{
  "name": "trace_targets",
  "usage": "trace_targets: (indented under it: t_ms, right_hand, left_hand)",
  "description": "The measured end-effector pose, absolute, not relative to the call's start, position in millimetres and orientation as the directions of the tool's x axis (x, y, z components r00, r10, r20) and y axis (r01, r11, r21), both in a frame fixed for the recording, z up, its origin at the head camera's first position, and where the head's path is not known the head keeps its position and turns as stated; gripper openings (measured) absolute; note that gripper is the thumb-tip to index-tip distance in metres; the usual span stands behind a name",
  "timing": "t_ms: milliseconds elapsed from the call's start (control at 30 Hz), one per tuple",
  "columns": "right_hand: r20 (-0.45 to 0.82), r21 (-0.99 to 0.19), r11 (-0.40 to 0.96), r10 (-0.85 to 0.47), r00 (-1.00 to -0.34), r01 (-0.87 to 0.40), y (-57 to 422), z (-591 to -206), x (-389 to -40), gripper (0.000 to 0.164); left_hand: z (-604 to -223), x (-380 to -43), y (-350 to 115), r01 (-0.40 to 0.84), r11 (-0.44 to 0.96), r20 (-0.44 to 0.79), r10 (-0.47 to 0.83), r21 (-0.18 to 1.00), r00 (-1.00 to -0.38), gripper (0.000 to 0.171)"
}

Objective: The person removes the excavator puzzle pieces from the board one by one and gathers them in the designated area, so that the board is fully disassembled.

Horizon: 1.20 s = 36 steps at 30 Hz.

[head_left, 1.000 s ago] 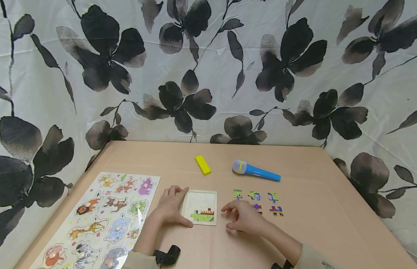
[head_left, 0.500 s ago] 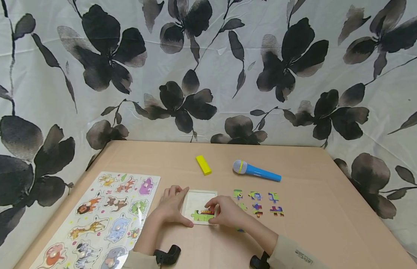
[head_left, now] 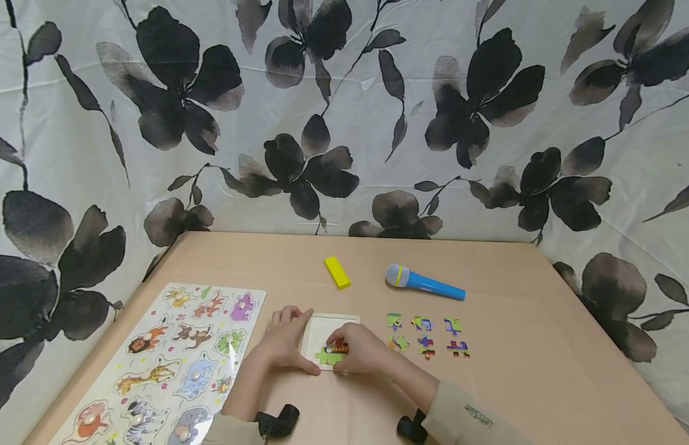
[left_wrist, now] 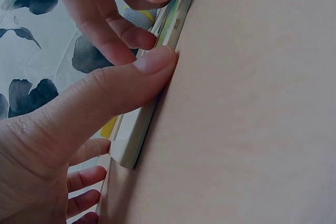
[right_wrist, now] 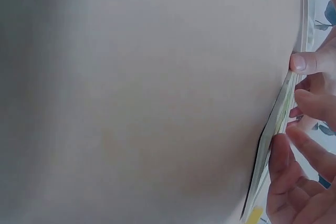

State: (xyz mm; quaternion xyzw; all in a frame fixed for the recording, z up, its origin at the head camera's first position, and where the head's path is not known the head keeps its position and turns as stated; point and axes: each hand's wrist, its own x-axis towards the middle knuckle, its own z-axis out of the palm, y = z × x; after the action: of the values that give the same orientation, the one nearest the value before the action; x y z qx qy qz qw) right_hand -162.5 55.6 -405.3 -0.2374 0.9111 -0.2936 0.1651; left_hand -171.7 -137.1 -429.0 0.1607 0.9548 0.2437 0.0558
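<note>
A white puzzle tray (head_left: pixel 322 324) lies on the table, holding green and reddish-brown puzzle pieces (head_left: pixel 329 358) along its lower side. My left hand (head_left: pixel 284 343) grips the tray, its thumb (left_wrist: pixel 152 61) on the front edge and its fingers at the left side. Over the tray's lower right, my right hand (head_left: pixel 363 349) has thumb and index finger bent about the pieces; its fingers partly cover them. To the right, several loose puzzle pieces (head_left: pixel 426 346) lie in two rows.
A yellow block (head_left: pixel 337 272) and a blue toy microphone (head_left: pixel 427 283) lie behind the tray. On the left is a large animal picture board (head_left: pixel 191 364). A floral cloth (head_left: pixel 344 123) hangs beyond the table's back edge.
My right hand has moved left from beside the tray onto the pieces in it, then slightly further left. The left hand has stayed at the tray.
</note>
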Motion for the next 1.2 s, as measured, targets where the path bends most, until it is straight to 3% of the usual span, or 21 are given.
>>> trace_targets:
  t_ms: [833, 1200]
  right_hand:
    - [-0.186, -0.534, 0.746, -0.562, -0.806, -0.397, 48, -405, -170, 0.032]
    - [-0.179, -0.613, 0.695, -0.586, -0.790, -0.376, 51, -408, -175, 0.027]
  left_hand:
    - [-430, -172, -138, 0.272, 0.824, -0.035, 0.332, 0.496, -0.943, 0.111]
    - [-430, -172, -138, 0.271, 0.826, -0.040, 0.334, 0.494, -0.942, 0.111]
